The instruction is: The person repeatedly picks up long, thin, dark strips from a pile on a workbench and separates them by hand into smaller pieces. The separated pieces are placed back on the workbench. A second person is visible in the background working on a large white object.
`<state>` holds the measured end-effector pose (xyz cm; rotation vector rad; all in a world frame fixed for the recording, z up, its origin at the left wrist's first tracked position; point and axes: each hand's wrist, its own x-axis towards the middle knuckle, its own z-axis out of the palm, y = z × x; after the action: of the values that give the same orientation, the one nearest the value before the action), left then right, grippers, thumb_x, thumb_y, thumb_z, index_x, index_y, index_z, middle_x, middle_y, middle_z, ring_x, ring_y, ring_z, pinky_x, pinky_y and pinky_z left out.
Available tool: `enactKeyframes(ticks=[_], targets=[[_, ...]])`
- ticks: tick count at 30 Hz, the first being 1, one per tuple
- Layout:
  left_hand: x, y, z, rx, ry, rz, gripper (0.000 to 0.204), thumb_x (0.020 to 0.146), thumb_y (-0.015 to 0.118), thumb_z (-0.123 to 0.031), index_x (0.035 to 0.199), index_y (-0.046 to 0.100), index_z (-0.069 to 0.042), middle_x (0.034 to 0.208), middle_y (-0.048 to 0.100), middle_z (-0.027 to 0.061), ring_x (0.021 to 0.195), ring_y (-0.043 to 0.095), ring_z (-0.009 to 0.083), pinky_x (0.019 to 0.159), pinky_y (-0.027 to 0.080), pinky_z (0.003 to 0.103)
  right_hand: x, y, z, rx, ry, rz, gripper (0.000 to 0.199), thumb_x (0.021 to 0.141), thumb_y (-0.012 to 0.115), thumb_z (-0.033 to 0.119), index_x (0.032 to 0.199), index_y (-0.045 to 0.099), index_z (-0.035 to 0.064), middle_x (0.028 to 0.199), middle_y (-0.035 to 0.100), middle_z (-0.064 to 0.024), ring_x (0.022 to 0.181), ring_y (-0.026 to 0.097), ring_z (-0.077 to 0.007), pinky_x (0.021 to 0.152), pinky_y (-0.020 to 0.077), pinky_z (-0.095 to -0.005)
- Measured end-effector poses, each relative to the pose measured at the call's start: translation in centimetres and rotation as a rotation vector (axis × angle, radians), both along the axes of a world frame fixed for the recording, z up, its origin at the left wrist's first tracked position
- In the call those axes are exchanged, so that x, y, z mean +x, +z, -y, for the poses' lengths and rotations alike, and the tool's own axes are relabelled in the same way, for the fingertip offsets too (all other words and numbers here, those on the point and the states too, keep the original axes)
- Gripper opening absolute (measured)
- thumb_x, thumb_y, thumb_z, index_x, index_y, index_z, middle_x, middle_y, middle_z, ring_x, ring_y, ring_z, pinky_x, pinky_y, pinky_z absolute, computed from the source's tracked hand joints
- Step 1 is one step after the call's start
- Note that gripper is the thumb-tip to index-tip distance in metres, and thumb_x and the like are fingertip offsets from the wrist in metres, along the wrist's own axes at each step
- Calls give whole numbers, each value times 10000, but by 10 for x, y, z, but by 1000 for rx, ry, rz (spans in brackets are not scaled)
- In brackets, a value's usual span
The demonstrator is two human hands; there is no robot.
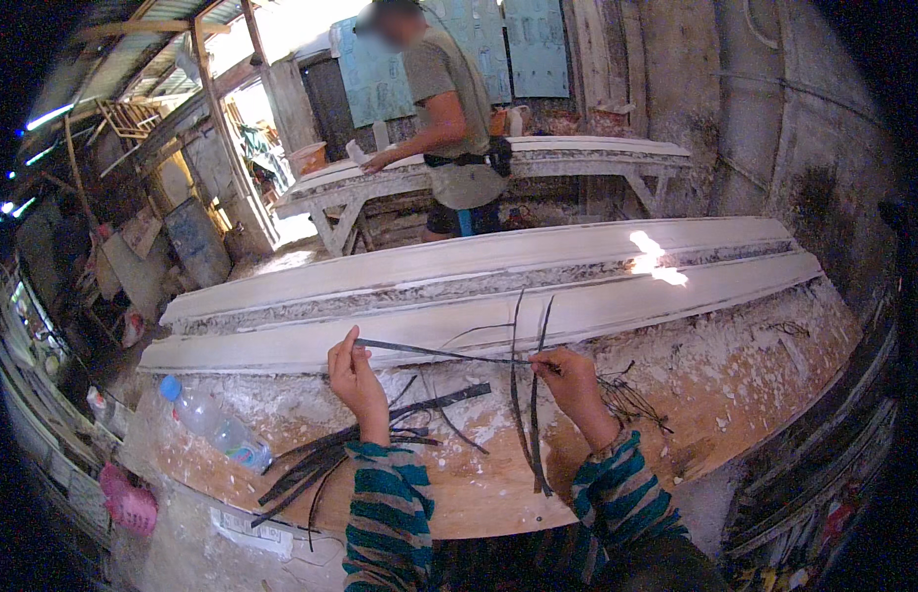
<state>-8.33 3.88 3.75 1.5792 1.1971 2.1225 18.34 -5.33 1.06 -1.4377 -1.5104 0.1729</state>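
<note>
Left hand [358,387] and right hand [574,388] pinch a dark strip [419,348], stretched nearly straight between them over a wooden table [469,511].

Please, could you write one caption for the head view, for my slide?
Left hand and right hand hold a dark strip over a table; a co-worker stands beyond.

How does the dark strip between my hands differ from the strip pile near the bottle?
The held strip is a single length; the strip pile has many. The held strip spans nearly straight between the left hand and right hand; the pile's strips overlap and fan out on the worktable beside the bottle. Both are dark, long and narrow.
</note>
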Motion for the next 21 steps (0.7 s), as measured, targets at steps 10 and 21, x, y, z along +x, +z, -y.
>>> enactKeyframes(ticks=[10,21], targets=[[0,-7,-5,-68,-16,-91,226,796,509,34,974,638,-21,809,544,58,696,517,122,646,436,229,17,5,2,-227,348,-846,148,777,578,155,852,610,31,657,551,-22,584,500,-105,571,443,-255],[10,-29,-11,-324,-411,-297,164,767,604,-42,923,636,-1,815,640,95,738,607,147,678,471,247,51,15,7,2,685,-1606,72,824,503,136,801,533,74,678,543,1,592,532,-97,566,515,-255]])
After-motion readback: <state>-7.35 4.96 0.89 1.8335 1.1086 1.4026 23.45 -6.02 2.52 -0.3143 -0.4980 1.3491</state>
